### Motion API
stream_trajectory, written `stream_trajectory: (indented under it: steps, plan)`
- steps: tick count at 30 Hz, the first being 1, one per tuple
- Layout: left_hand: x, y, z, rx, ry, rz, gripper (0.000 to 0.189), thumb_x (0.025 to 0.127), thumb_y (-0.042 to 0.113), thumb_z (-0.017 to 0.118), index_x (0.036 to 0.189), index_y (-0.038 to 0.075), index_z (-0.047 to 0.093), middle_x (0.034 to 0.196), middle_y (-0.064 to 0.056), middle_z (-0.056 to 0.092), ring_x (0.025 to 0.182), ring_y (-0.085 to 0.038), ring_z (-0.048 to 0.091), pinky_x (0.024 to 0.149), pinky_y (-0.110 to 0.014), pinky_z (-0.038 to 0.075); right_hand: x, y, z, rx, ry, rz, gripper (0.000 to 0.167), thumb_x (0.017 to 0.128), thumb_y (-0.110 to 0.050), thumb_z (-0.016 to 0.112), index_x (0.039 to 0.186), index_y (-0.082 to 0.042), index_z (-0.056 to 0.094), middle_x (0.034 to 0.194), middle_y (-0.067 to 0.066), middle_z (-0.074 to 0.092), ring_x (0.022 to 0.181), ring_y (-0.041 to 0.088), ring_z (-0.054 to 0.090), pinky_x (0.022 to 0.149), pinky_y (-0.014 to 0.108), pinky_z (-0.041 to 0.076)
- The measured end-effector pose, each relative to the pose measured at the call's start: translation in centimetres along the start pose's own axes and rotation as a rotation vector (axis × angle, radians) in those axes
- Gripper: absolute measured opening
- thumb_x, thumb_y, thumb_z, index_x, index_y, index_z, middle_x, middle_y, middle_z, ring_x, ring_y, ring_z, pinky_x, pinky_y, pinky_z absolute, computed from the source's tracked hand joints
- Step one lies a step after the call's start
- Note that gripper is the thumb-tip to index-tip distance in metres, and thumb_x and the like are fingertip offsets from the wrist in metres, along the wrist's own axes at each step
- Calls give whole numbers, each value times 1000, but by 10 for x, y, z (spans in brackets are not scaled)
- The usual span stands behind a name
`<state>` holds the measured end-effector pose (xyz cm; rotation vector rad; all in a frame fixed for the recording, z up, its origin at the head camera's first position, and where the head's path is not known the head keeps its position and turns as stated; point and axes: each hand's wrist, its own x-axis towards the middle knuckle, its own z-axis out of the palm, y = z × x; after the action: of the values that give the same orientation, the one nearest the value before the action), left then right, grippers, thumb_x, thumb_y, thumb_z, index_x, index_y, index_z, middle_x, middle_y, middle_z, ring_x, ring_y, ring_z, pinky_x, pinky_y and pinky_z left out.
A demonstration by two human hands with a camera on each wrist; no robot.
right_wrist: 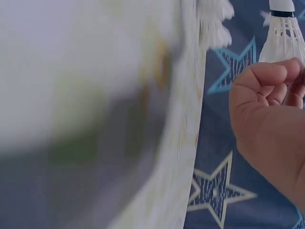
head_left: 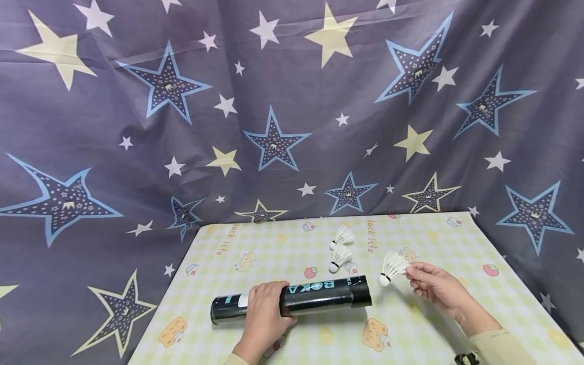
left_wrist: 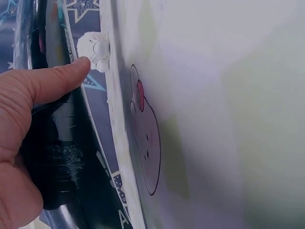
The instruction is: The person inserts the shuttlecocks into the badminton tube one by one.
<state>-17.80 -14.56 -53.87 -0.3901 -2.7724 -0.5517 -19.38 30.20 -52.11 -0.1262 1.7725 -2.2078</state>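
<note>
A black shuttlecock tube with blue lettering lies across the front of the table, its right end facing the shuttlecock. My left hand grips the tube left of its middle, fingers over the top; the left wrist view shows the thumb along its side. To the right of the tube, my right hand pinches a white shuttlecock by its feather edge, cork pointing down and left toward the tube. In the right wrist view that shuttlecock is partly cut off by the frame's edge.
Two more shuttlecocks lie close together behind the tube, one nearer and one farther. The table has a checked cloth with cartoon prints. A dark star-patterned curtain hangs behind it.
</note>
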Motion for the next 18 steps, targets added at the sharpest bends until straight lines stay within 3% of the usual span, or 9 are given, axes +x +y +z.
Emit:
stream_trajectory:
  steps: [3, 7, 12, 15, 18]
  plan:
    - [2, 2, 2, 8, 7, -5, 85, 56, 33, 108, 129, 19, 68, 128, -1, 74, 122, -24, 67, 109, -50, 42, -4, 8, 14, 77, -85, -4, 30, 113, -12, 50, 105, -27, 74, 95, -14, 76, 79, 0, 67, 72, 18, 56]
    - [2, 3, 1, -3, 23, -15, 85, 55, 33, 108, 129, 19, 68, 127, -1, 74, 121, -24, 67, 109, -51, 42, -7, 13, 43, 136, -131, 42, 27, 113, -14, 51, 106, -26, 74, 94, -13, 75, 79, 0, 65, 73, 18, 55]
    - [3, 5, -1, -16, 53, -25, 84, 56, 33, 108, 129, 18, 68, 126, -3, 75, 119, -26, 66, 110, -52, 42, -10, 20, 75, 106, -172, 94, 25, 113, -18, 53, 110, -25, 77, 92, -13, 72, 77, 0, 63, 72, 18, 54]
    - [2, 4, -1, -9, 72, -18, 84, 55, 33, 108, 127, 18, 68, 125, -3, 75, 117, -26, 67, 108, -52, 44, -11, 21, 80, 38, -155, 95, 24, 113, -21, 54, 112, -26, 78, 91, -14, 70, 75, 0, 61, 72, 18, 54]
    - [1, 4, -2, -7, 76, -14, 84, 54, 33, 109, 127, 18, 69, 124, -2, 75, 117, -26, 67, 107, -51, 44, -14, 19, 78, -19, -68, 81, 23, 114, -28, 53, 115, -29, 76, 88, -12, 67, 74, 2, 59, 71, 20, 54]
